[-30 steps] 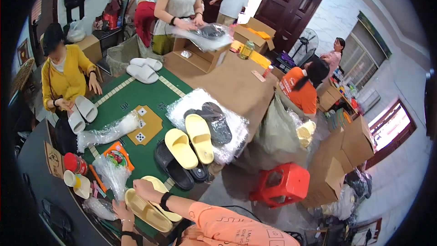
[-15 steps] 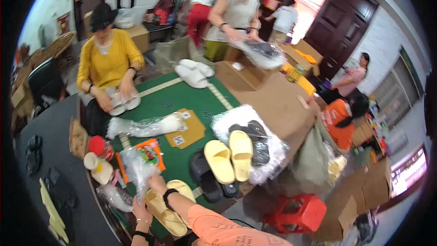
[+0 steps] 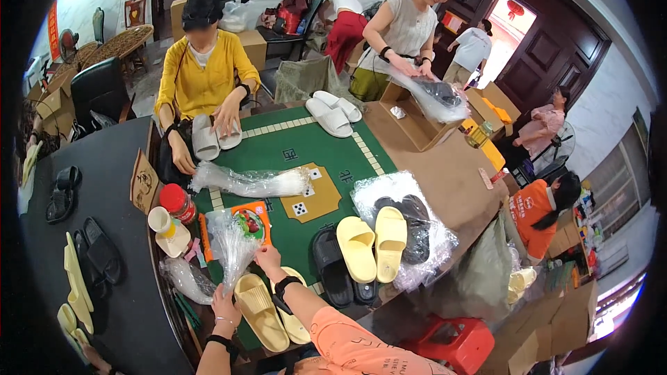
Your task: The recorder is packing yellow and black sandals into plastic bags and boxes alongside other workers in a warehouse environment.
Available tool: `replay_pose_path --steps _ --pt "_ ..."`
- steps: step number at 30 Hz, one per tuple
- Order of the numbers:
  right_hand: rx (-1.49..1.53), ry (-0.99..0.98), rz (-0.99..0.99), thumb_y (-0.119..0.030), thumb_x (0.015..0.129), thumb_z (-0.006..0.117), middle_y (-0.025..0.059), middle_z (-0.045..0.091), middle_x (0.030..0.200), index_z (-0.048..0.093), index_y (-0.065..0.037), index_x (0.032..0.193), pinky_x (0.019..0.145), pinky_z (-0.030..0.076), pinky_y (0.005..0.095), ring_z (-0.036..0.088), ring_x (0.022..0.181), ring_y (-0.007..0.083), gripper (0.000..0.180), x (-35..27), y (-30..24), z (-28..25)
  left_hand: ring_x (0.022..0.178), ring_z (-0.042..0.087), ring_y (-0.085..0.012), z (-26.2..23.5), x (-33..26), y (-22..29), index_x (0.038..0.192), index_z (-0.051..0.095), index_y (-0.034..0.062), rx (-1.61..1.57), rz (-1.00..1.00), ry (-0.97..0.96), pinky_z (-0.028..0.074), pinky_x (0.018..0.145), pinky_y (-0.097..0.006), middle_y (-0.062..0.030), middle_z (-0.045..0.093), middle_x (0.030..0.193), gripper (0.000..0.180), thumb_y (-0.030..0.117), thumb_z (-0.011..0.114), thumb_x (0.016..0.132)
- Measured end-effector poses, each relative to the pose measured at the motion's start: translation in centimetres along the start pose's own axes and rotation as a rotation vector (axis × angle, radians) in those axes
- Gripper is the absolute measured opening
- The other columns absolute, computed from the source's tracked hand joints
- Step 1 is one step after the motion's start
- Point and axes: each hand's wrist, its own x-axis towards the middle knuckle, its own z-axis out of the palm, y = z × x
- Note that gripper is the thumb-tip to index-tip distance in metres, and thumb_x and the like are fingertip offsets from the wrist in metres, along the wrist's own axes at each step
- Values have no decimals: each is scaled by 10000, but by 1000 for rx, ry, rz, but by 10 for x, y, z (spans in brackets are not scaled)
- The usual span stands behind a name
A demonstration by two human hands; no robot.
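Note:
A bunch of clear plastic bags (image 3: 237,251) lies over an orange packet (image 3: 258,221) at the table's near left. My left hand (image 3: 226,307) grips the lower end of the bunch. At its right side, the fingers of my right hand (image 3: 268,260) are closed on the plastic. Right below my hands rests a pair of pale yellow slippers (image 3: 258,312), partly covered by my right wrist. Farther right, a second yellow pair (image 3: 357,248) sits on black slippers (image 3: 331,267). A crumpled clear bag (image 3: 186,280) lies left of my left hand.
A red-lidded jar (image 3: 178,203) and a cream container (image 3: 169,233) stand at the left. More bundled plastic bags (image 3: 251,182) lie mid-table. Across it, a person in yellow (image 3: 208,76) handles light slippers (image 3: 206,137). Wrapped dark slippers (image 3: 406,226) are at right, near a red stool (image 3: 455,344).
The whole view has shifted, so the table and people appear farther right. Both my hands stay at the plastic bags, with the bunch now more upright in view.

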Motion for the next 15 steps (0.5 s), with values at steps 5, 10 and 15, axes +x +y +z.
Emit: replay_pose_path --steps 5,10,15 --pt "150 20 -99 -27 737 512 90 575 672 469 -1 822 491 465 242 571 528 145 98 4 -5 -19 1156 278 -334 -1 2 5 1067 491 28 -15 38 -3 251 947 -418 -168 290 1252 437 62 585 642" --pt "226 -64 -88 -64 772 500 89 579 668 476 2 812 492 459 230 575 536 145 80 -3 -3 -24 1146 278 -361 5 0 -5 1127 452 56 -23 49 -24 279 944 -404 -183 285 1248 513 14 585 633" --pt "68 -55 -114 -197 807 479 67 589 645 516 -5 755 497 451 231 571 534 130 203 -11 -15 -26 1145 272 -379 4 -3 -9 1138 439 51 -5 58 -28 282 943 -406 -196 288 1251 517 6 571 640"
